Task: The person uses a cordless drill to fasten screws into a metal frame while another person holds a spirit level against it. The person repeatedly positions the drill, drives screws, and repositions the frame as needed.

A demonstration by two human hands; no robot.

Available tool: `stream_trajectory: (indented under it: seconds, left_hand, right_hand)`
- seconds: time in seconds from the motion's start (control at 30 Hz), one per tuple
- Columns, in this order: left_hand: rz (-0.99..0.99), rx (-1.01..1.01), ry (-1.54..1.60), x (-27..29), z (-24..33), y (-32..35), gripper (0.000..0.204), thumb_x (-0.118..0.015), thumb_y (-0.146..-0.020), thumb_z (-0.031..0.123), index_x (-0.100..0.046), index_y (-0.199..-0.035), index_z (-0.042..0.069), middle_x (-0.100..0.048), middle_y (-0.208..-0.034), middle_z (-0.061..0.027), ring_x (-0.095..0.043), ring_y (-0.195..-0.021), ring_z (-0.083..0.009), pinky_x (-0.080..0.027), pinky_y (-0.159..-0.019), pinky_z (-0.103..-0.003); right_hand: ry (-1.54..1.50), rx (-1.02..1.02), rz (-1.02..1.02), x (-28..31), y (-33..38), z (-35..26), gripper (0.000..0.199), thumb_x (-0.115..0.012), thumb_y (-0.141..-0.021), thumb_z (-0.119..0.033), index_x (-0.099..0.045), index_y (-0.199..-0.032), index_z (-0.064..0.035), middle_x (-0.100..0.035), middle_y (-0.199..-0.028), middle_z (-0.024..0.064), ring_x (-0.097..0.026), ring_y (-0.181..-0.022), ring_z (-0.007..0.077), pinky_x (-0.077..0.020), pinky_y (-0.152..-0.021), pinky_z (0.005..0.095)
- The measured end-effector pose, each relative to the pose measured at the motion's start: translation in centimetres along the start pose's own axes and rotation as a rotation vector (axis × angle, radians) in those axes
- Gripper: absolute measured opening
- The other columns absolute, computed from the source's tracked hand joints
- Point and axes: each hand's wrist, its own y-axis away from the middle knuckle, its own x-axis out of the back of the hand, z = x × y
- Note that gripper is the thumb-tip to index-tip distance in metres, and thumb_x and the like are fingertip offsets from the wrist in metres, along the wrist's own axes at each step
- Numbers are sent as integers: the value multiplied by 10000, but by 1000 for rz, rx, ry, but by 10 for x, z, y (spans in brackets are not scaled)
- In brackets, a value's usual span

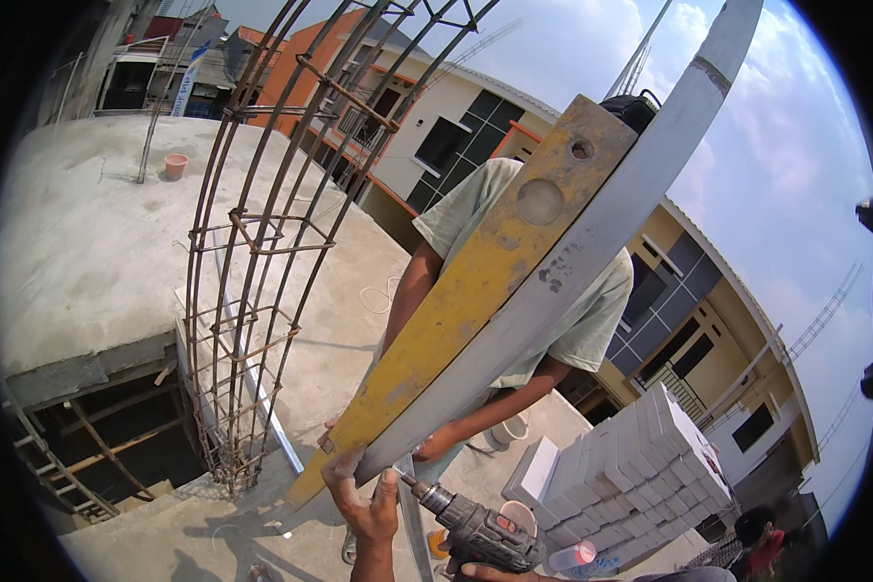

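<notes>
Though the grey beam (509, 335) lies along the yellow bar (470, 281), drilling looks unfinished, the left hand (371, 519) half-curled at six o'clock, its hold unclear, the right hand (495, 573) clasping the drill (480, 531).

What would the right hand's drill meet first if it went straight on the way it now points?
Probably the pale grey beam, at its lower end, just beyond the drill. The left hand has its thumb close beside that line; depth is unclear, so it might be met first.

Beyond our left fingers (339, 479) we see the concrete floor (354, 325); it bears stacked blocks (611, 475) rightward; an orange bucket (176, 167) far left.
</notes>
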Motion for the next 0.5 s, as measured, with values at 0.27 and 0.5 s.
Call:
stream_trajectory:
  seconds: [0.27,0.5]
  left_hand:
    - [-6,50,8,3,-1,0,543,-780,-853,392,-569,-1162,-2,-511,-1136,-179,-511,-1085,-352,-425,-943,-498]
    - [-38,96,79,3,-4,0,595,-790,-850,387,-507,-1184,-15,-486,-1159,-137,-489,-1130,-274,-406,-1014,-442]
  right_hand:
    - [14,5,10,-5,5,-3,562,-722,-894,-124,-458,-1380,-28,-633,-1191,129,-652,-994,218,-528,-888,370]
    - [34,6,7,-9,7,-2,552,-721,-899,-126,-462,-1377,-28,-635,-1185,125,-652,-994,215,-528,-888,367]
